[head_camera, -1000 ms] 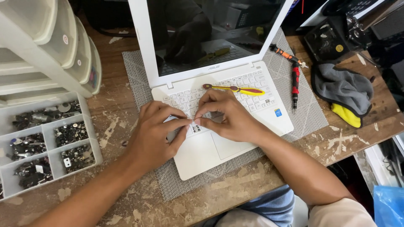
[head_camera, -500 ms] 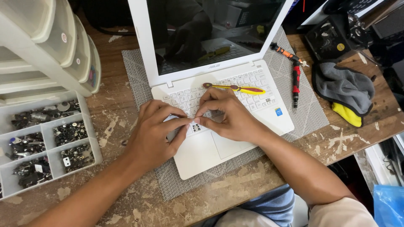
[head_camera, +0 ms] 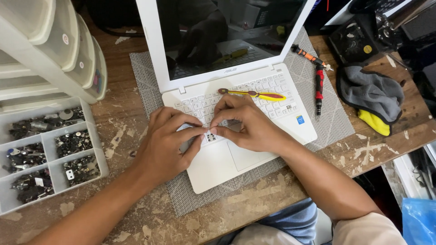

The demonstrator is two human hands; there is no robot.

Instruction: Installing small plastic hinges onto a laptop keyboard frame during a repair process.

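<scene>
Worn wooden counter (head_camera: pixel 136 97), paint-flecked, with a grey woven mat (head_camera: pixel 327 122) spread on it. White laptop (head_camera: pixel 254 156) sits open on the mat, screen dark and reflecting the hands.

Both hands meet at the lower edge of the keyboard, just above the touchpad. Between the fingertips there is an open key slot (head_camera: pixel 210 136) with the small mechanism exposed. Left hand (head_camera: pixel 165 145) lies palm down, fingers curled in, thumb and index tips pressed at the left side of the slot. Right hand (head_camera: pixel 247 124) is arched over the keys, fingertips bunched and pressing down at the slot's right and top. Cannot tell whether either hand pinches a loose keycap; the tips cover that spot.

Yellow-handled pry tool (head_camera: pixel 254 94) lies across the upper key rows, just behind the right hand, not touched.

On the mat to the right of the laptop: a red and black screwdriver (head_camera: pixel 319 88), and an orange and black one (head_camera: pixel 308 55) angled behind it. Further right, a grey cloth (head_camera: pixel 370 90) with a yellow piece (head_camera: pixel 374 122) sticking out from under it.

Left side of the counter: a grey compartment tray (head_camera: pixel 91 136) filled with small dark screws and parts, and a stack of pale plastic drawers (head_camera: pixel 50 45) behind it.

Blue plastic bag (head_camera: pixel 418 220) at bottom right, below counter level.
</scene>
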